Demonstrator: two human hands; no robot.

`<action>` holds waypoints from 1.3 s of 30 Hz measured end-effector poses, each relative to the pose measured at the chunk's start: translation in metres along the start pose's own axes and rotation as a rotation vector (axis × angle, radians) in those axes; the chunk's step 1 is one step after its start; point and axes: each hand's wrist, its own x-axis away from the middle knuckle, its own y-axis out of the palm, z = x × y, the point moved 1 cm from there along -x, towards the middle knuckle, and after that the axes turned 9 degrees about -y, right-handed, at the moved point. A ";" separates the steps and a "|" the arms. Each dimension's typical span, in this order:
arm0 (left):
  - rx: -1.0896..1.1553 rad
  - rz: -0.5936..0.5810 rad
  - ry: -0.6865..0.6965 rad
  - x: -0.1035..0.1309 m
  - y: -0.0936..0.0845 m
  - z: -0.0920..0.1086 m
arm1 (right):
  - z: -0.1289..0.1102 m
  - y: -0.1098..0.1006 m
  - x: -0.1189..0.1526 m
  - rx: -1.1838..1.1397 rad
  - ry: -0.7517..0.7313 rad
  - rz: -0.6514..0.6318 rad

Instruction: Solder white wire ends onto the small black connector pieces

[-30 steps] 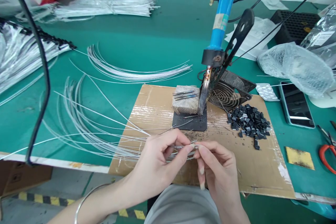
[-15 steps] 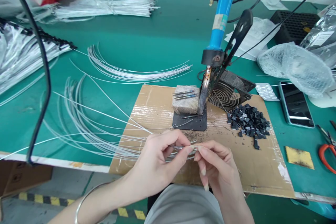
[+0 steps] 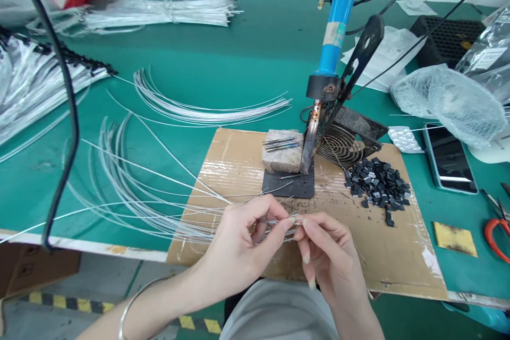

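Note:
My left hand (image 3: 251,244) pinches the end of a thin wire between thumb and forefinger, above the cardboard sheet (image 3: 382,260). Close beside it, my right hand (image 3: 330,244) has its thumb and forefinger closed at the wire's tip; whatever small part they hold is too small to make out. A bundle of thin white wires (image 3: 135,204) runs left from under my left hand. Behind the hands, a blue-handled soldering iron (image 3: 338,21) points down beside a pale block (image 3: 282,158). Small black pieces (image 3: 376,186) lie heaped at the right.
Another wire bundle (image 3: 211,115) lies behind on the green table (image 3: 255,64). A small fan (image 3: 346,141) stands behind the iron. A phone (image 3: 450,159), a yellow sponge (image 3: 455,239) and orange-handled scissors (image 3: 498,234) are at the right. A black cable (image 3: 66,85) hangs at the left.
The fingertips of my two hands have shifted very slightly, with the pinches kept. A thin strand now shows beside my right hand. Nothing else has visibly moved.

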 end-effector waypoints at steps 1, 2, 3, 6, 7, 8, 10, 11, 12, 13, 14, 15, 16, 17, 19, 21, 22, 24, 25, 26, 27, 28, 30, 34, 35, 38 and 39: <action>-0.001 0.010 0.015 0.001 0.000 0.000 | 0.000 0.000 0.000 0.001 -0.003 0.006; -0.001 0.021 0.032 0.002 0.001 0.000 | 0.001 0.000 0.000 0.002 -0.005 0.011; 0.000 0.036 0.049 0.002 0.002 0.000 | 0.001 -0.001 0.000 0.004 -0.009 0.012; 0.002 0.080 0.076 0.003 0.005 0.000 | 0.002 -0.001 0.001 0.008 -0.011 0.015; 0.006 0.088 0.074 0.003 0.006 -0.001 | 0.003 -0.001 0.002 0.006 -0.016 0.024; 0.014 0.094 0.066 0.003 0.007 -0.001 | 0.003 0.000 0.002 0.001 -0.026 0.037; 0.030 0.094 0.044 0.003 0.010 -0.002 | 0.004 0.002 0.002 -0.008 -0.053 0.069; 0.037 0.094 0.032 0.003 0.011 -0.003 | 0.004 0.004 0.002 -0.009 -0.067 0.082; 0.044 0.096 0.022 0.003 0.011 -0.003 | 0.005 0.006 0.002 -0.007 -0.080 0.093; 0.050 0.099 0.013 0.003 0.012 -0.003 | 0.005 0.007 0.003 -0.002 -0.089 0.103; 0.058 0.104 0.007 0.003 0.013 -0.003 | 0.006 0.008 0.003 0.005 -0.097 0.111; 0.065 0.108 0.003 0.003 0.013 -0.003 | 0.006 0.009 0.003 0.011 -0.107 0.116; 0.073 0.112 0.000 0.003 0.014 -0.003 | 0.006 0.010 0.004 0.017 -0.114 0.120; 0.078 0.115 -0.003 0.003 0.014 -0.002 | 0.007 0.010 0.004 0.025 -0.120 0.121; 0.088 0.112 -0.017 0.002 0.014 -0.001 | 0.007 0.008 0.006 0.043 -0.133 0.117; 0.095 0.097 -0.035 0.002 0.013 0.001 | 0.007 0.004 0.006 0.078 -0.146 0.096; 0.095 0.087 -0.044 0.002 0.013 0.002 | 0.006 0.002 0.007 0.105 -0.154 0.077; 0.089 0.066 -0.054 0.002 0.011 0.003 | 0.005 -0.004 0.006 0.175 -0.170 0.038; 0.083 0.059 -0.054 0.003 0.011 0.003 | 0.004 -0.006 0.006 0.213 -0.178 0.027; 0.077 0.053 -0.053 0.003 0.010 0.003 | 0.003 -0.008 0.005 0.247 -0.189 0.025; 0.073 0.050 -0.051 0.004 0.010 0.003 | 0.002 -0.010 0.005 0.273 -0.200 0.026; 0.070 0.047 -0.052 0.004 0.010 0.003 | 0.001 -0.010 0.004 0.289 -0.212 0.029; 0.069 0.041 -0.056 0.004 0.011 0.003 | -0.001 -0.010 0.003 0.303 -0.228 0.031; 0.097 0.024 -0.078 0.004 0.012 0.004 | -0.003 -0.007 0.002 0.297 -0.218 0.064; 0.106 0.019 -0.086 0.003 0.012 0.004 | -0.003 -0.006 0.002 0.290 -0.206 0.079; 0.119 -0.001 -0.112 0.003 0.011 0.004 | -0.004 -0.003 0.004 0.261 -0.184 0.076; 0.120 -0.006 -0.121 0.003 0.011 0.003 | -0.005 -0.003 0.005 0.260 -0.182 0.080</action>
